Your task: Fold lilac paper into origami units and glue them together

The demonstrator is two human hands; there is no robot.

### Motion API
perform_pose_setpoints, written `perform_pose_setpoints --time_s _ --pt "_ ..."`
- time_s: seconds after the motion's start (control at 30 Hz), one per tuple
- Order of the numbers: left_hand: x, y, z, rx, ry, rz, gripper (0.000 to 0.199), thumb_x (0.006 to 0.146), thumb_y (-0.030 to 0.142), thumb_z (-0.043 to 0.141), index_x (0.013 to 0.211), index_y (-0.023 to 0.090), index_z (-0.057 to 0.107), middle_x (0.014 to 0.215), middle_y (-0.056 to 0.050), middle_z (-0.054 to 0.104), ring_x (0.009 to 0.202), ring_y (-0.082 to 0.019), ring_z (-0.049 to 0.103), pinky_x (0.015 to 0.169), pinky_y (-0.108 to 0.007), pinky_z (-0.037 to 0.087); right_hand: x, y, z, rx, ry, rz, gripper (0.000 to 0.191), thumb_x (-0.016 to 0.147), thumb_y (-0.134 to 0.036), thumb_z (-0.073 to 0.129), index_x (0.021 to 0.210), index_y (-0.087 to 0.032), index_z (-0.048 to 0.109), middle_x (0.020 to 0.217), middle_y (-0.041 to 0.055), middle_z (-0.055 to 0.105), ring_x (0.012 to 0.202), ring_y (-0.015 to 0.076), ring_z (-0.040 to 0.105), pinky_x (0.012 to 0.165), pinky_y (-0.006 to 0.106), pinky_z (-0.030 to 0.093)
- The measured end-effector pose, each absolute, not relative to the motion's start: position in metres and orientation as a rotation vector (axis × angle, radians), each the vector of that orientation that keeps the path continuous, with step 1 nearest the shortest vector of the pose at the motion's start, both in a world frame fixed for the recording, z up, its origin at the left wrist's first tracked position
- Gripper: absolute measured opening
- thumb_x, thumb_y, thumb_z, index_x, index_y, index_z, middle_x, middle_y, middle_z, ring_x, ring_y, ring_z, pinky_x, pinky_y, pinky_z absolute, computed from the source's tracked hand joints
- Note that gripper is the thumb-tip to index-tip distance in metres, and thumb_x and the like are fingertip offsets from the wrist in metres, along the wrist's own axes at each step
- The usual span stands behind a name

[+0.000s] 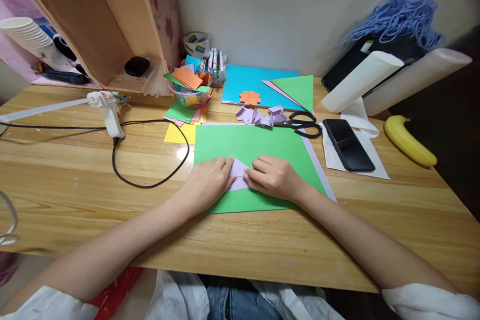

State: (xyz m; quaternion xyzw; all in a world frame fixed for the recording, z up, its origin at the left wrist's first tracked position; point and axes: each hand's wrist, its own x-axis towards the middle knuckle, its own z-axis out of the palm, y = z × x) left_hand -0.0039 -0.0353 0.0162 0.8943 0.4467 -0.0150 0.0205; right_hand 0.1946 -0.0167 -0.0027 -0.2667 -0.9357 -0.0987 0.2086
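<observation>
A small light-purple paper [239, 183], folded with a pointed top, lies on a large green sheet [258, 142]. My left hand [208, 182] holds its left side, thumb and index finger pressed on the paper. From the right, my right hand [275, 177] pinches the paper by a fold near its middle, its fingers curled. Part of the folded piece is hidden under both hands. Behind the green sheet are crumpled purple paper scraps [262, 116] and black-handled scissors [307, 124], whose blades are partly covered. An orange paper flower [249, 98] rests on a blue sheet [234, 80].
Left stands a white glue gun [110, 115] with a looping black cable [150, 186]. A tub of coloured paper pieces [189, 95] sits at the back, beside markers [214, 67]. On the right are a phone [348, 145], a banana [408, 140] and white paper rolls [362, 82].
</observation>
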Motion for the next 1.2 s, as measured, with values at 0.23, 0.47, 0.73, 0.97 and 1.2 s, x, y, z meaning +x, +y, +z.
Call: perform_pose_setpoints --time_s 0.23,0.47,0.73,0.97,1.2 --pt "-0.007 -0.034 0.016 2.674 1.403 0.058 0.036 0.092 0.033 0.033 0.121 0.015 0.046 0.083 -0.006 0.057 0.075 -0.018 0.056 0.060 -0.027 0.039 0.199 -0.016 -0.008 -0.820 -2.470 -0.119 0.038 0.086 -0.026 0.048 0.049 -0.020 0.046 0.045 -0.0013 0.045 0.046 0.0113 0.039 0.044 0.028 0.023" --pt "-0.009 -0.036 0.010 2.358 1.530 0.444 0.036 0.083 0.035 0.053 0.115 0.019 0.048 0.095 -0.004 0.057 0.087 -0.019 0.055 0.068 -0.028 0.042 0.192 -0.012 -0.006 -1.145 -2.344 0.432 0.030 0.075 -0.045 0.062 0.088 -0.018 0.057 0.075 0.0032 0.057 0.071 0.0158 0.052 0.061 0.026 0.039" --pt "-0.009 -0.039 0.013 1.987 1.512 0.495 0.033 0.077 0.033 0.061 0.105 0.019 0.053 0.079 0.001 0.059 0.075 -0.016 0.056 0.061 -0.026 0.040 0.188 -0.013 -0.003 -1.210 -2.313 0.691 0.021 0.077 -0.036 0.062 0.085 -0.018 0.054 0.082 0.0026 0.055 0.078 0.0163 0.051 0.068 0.028 0.040" --pt "-0.011 -0.034 0.008 2.106 1.551 0.545 0.025 0.073 0.038 0.063 0.086 0.018 0.055 0.089 -0.003 0.053 0.087 -0.020 0.051 0.072 -0.032 0.041 0.187 -0.013 -0.003 -1.216 -2.213 0.797 0.028 0.075 -0.030 0.065 0.097 -0.018 0.053 0.089 0.0023 0.056 0.072 0.0135 0.048 0.064 0.026 0.040" --pt "-0.012 -0.030 0.011 2.259 1.293 0.740 0.003 0.078 0.016 0.055 0.080 0.019 0.055 0.088 -0.002 0.058 0.086 -0.018 0.049 0.073 -0.030 0.040 0.189 -0.018 -0.003 -0.923 -2.158 0.628 0.005 0.082 -0.014 0.053 0.084 -0.018 0.055 0.079 0.0026 0.056 0.067 0.0116 0.051 0.061 0.025 0.043"
